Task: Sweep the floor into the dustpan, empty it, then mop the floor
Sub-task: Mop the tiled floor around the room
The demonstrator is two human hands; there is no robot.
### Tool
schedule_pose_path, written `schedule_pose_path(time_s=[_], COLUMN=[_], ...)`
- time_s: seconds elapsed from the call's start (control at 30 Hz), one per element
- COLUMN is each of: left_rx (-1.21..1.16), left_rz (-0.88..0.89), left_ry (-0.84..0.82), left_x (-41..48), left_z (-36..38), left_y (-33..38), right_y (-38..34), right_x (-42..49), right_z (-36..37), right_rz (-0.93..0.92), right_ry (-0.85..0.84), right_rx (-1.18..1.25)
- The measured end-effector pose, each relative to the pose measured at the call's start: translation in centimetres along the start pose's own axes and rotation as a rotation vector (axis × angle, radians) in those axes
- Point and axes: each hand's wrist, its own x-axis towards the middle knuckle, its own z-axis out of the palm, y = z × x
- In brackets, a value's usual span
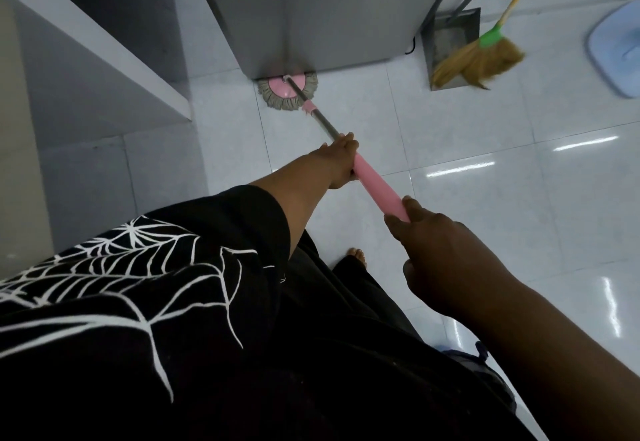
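A round pink mop head with grey strands lies flat on the white tiled floor, pushed against the foot of a grey cabinet. Its metal pole runs down to a pink handle. My left hand grips the top of the pink handle. My right hand holds its lower end. A grey dustpan leans upright against the cabinet at the right, with a straw broom with a green collar and yellow stick resting in it.
A grey wall ledge juts out on the left. A pale blue plastic lid or basin lies on the floor at the far right. My bare foot shows below the handle. The tiles at the right gleam with light reflections.
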Motion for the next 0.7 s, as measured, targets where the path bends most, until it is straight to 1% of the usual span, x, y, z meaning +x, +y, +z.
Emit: schedule_pose_path(time_s=[0.13, 0.5, 0.6, 0.7], left_rx=[-0.017, -0.085, -0.076, -0.065], left_rz=[0.025, 0.124, 0.136, 0.143], left_ry=[-0.004, 0.012, 0.023, 0.021], left_x=[-0.3, -0.3, -0.2, -0.2], left_z=[0.6, 4.4, 4.7, 4.6], left_y=[1.1, 7.5, 7.9, 7.3], right_y=[0.6, 4.4, 4.8, 4.5], right_x=[-1.4, -7.3, -7.3, -6.7], right_z=[0.1, 1.8, 2.5, 2.7], right_rz=[0.027, 0.137, 0.151, 0.136], right_ry=[0.027, 0.018, 0.006, 0.03], right_rx=[-0.001, 0.024, 0.015, 0.008])
